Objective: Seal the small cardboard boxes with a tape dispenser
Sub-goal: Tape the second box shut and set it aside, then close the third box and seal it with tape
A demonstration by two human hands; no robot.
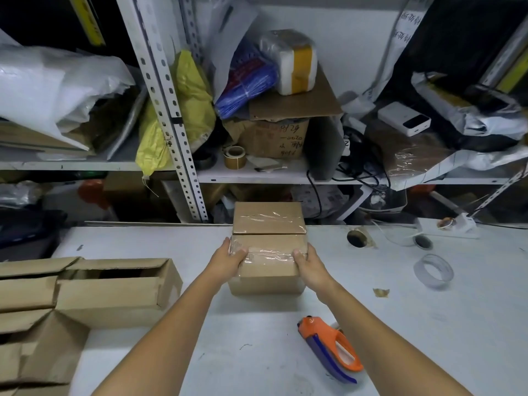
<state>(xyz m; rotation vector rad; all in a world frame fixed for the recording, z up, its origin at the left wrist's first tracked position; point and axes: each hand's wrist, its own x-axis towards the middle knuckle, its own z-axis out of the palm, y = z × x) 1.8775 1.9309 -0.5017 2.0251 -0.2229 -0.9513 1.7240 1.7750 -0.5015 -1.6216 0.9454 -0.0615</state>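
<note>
A small cardboard box [268, 271] with clear tape across its top stands at the middle of the white table [428, 324]. My left hand [228, 257] grips its left side, thumb on top. My right hand [310, 261] grips its right side the same way. A second taped box [268, 218] sits directly behind it, touching it, at the table's far edge. The orange and blue tape dispenser [328, 348] lies on the table near my right forearm, held by neither hand.
Several open, untaped cardboard boxes [114, 290] fill the table's left side. A clear tape roll [433, 270] lies at the right, a cable hole [357, 238] beyond it. Cluttered metal shelves [177, 115] with bags and cartons rise behind the table.
</note>
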